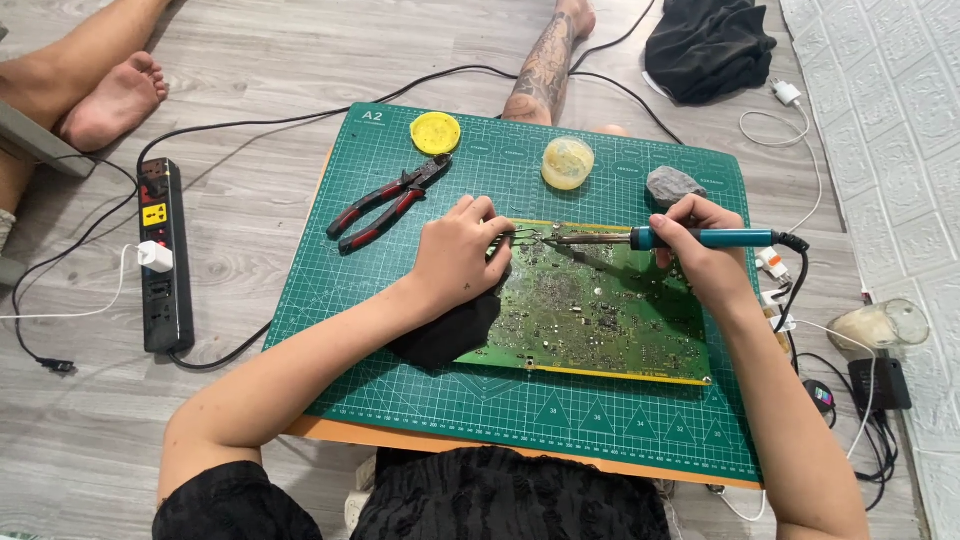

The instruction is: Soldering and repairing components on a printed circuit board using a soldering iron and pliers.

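Observation:
A green circuit board (590,310) lies on a green cutting mat (420,390). My right hand (700,250) grips a blue-handled soldering iron (690,238), its metal tip pointing left onto the board's top edge. My left hand (455,255) holds thin metal tweezers (520,235) whose tips meet the iron's tip at the same spot. A black cloth (450,335) lies under the board's left end, partly hidden by my left forearm.
Red-handled pliers (385,205), a yellow lid (436,132), a small open tin (567,162) and a grey sponge (673,185) lie along the mat's far edge. A black power strip (163,255) lies left. Cables, chargers and a glass jar (880,325) crowd the right. Another person's bare foot (112,100) is at top left.

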